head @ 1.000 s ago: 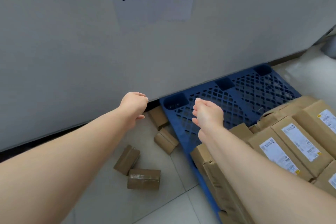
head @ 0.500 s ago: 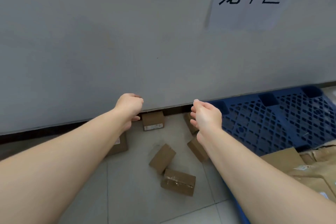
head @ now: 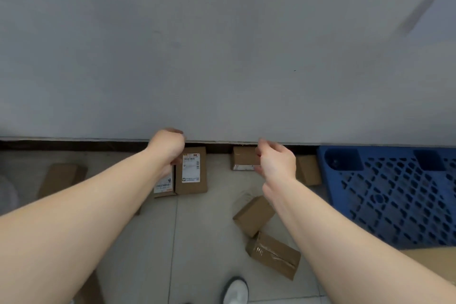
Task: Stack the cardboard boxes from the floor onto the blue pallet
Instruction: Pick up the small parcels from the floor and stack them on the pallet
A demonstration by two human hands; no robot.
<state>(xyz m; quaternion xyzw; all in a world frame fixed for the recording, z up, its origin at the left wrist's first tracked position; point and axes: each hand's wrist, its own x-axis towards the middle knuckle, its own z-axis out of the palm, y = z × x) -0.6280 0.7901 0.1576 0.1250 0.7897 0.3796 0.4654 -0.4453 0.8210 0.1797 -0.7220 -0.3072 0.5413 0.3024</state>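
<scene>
- Step in hand, as judged: reaching down to the small brown cardboard boxes scattered on the grey tiled floor (head: 197, 242), to lift one for stacking.
- Box locations: a labelled upright cardboard box (head: 191, 170) stands at the wall base at 12 o'clock from the white shoe (head: 235, 290); a second labelled box (head: 163, 184) touches its left side, partly hidden by the left forearm.
- A small box with a white edge strip (head: 243, 158) sits at the wall base at 1 o'clock; a plain box (head: 254, 216) and a taped box (head: 274, 255) lie nearer, just apart from each other.
- The blue perforated plastic pallet (head: 394, 192) lies at 2 o'clock, against the grey wall (head: 222, 44); a large cardboard carton (head: 434, 261) shows at the right edge.
- Left hand (head: 167, 147): fingers curled into a loose fist, holding nothing, poised over the top edge of the labelled pair.
- Right hand (head: 277, 161): fingers partly bent, holding nothing, in front of the white-strip box; whether it touches is not clear.
- Both forearms are extended forward and downward, roughly parallel.
- Procedure: open the fingers before contact, clamp a box across opposite faces, and lift straight up.
- Caution: the touching pair may topple if only one is pulled sideways.
</scene>
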